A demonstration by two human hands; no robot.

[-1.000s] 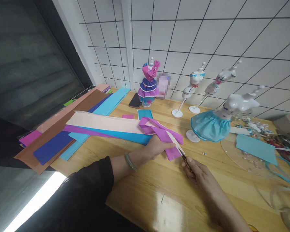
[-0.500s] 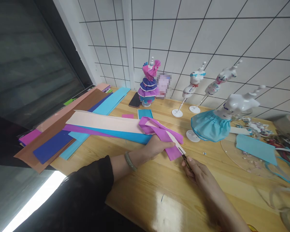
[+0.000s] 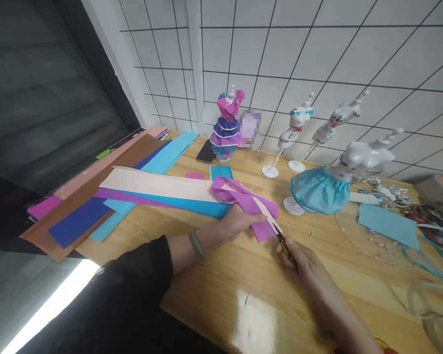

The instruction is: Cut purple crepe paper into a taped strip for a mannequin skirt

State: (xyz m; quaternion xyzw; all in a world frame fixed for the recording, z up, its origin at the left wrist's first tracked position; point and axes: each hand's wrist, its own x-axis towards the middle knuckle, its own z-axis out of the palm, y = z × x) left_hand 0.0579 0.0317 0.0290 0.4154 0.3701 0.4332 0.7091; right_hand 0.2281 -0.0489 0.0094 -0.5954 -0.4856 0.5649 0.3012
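My left hand (image 3: 238,222) is closed on a folded purple crepe paper strip (image 3: 248,201) lying over a pale pink strip near the middle of the wooden table (image 3: 214,285). My right hand (image 3: 299,258) grips small scissors (image 3: 281,241), whose blades meet the paper's right end. A long pale pink strip (image 3: 162,184) and a blue strip (image 3: 192,206) stretch to the left from under the purple paper.
Brown, dark blue, pink and light blue paper sheets (image 3: 84,206) lie piled at the left. A dressed mini mannequin (image 3: 226,125), two bare ones (image 3: 293,132) and one in a blue skirt (image 3: 328,184) stand at the back. A phone (image 3: 205,152) and clear trays with scraps (image 3: 391,221) lie nearby.
Almost nothing differs; both hands and the scissors stay at the end of the purple paper, with the view shifting slightly.
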